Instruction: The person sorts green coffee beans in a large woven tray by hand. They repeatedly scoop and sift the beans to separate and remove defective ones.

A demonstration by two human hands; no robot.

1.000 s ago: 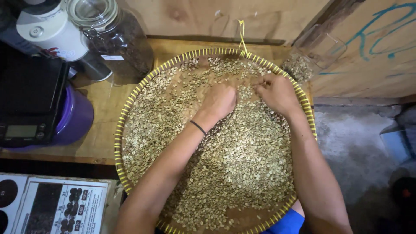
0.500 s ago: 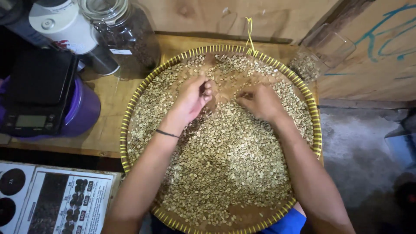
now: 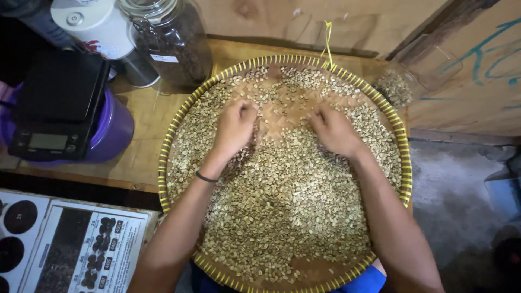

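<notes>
A round woven tray with a yellow rim [image 3: 176,122] lies in front of me, spread with several pale green coffee beans [image 3: 282,206]. My left hand [image 3: 234,129] rests in the beans at the upper middle, fingers curled in loosely, a dark band on its wrist. My right hand [image 3: 334,130] lies palm down on the beans a little to the right, fingers bent toward a bare brown patch of tray between the two hands. Whether either hand pinches beans is hidden.
A black digital scale [image 3: 57,111] sits on a purple container [image 3: 114,133] at the left. Behind it stand a white canister [image 3: 95,24] and a glass jar of dark beans [image 3: 173,40]. A tipped glass jar [image 3: 415,76] lies right of the tray. A printed chart [image 3: 70,249] lies lower left.
Both hands have drawn back toward me across the beans, and the left one has moved left, leaving a bare patch of tray between them. The view shifted slightly.
</notes>
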